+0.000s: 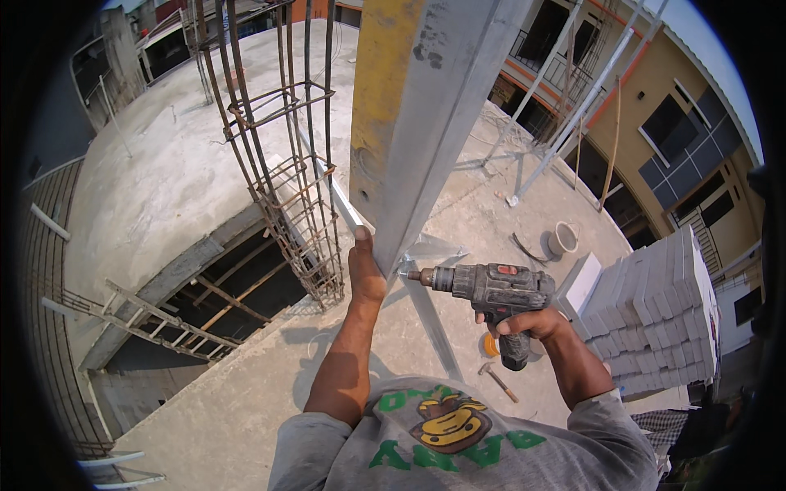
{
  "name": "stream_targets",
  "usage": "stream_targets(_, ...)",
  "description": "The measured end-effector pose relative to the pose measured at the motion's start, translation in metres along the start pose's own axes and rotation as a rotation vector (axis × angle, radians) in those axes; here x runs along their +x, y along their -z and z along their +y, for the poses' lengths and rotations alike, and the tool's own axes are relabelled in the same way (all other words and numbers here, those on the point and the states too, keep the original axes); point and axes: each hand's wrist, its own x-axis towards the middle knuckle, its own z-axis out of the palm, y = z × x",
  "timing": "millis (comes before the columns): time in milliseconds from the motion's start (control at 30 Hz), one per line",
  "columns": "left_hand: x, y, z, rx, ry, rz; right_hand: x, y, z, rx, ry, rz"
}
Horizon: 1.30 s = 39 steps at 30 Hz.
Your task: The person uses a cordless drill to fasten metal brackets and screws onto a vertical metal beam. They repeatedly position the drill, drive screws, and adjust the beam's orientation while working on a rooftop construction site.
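A silver steel profile (pixel 434 106) rises upright before me, with a worn yellow bar (pixel 377 90) that looks like a spirit level flat along its left side. My left hand (pixel 365 266) grips the profile low down, thumb up on the near left edge; the other fingers are hidden behind it. In my right hand (pixel 536 324) is a dark, dusty cordless drill (pixel 503 286), held level by its handle. The drill's nose points left at the profile's lower right edge, close to it; whether the tip touches, I cannot tell.
A rebar cage (pixel 286 172) stands left of the profile, beside a stairwell opening (pixel 221 303) with a wooden ladder (pixel 164 323). Stacked pale blocks (pixel 647 303) are at right. A hammer (pixel 499 383), an orange round thing (pixel 490 344) and a bucket (pixel 562 240) lie on the concrete.
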Motion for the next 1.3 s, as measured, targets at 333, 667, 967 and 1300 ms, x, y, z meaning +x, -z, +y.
stream_targets(333, 0.006, -0.004, -0.006, -0.004, -0.075, 0.1, -0.006, -0.001, 0.008, -0.076, 0.056, 0.003)
stream_targets(667, 0.007, -0.001, -0.01, 0.012, -0.08, 0.095, -0.012, -0.004, 0.026, -0.097, 0.054, 0.035)
stream_targets(967, 0.004, -0.003, -0.002, 0.089, -0.111, 0.096, -0.014, -0.01, 0.026, -0.046, 0.071, 0.059)
stream_targets(1300, 0.003, -0.004, -0.002, 0.042, -0.081, 0.097, -0.011, -0.009, 0.032, -0.052, 0.079, 0.042)
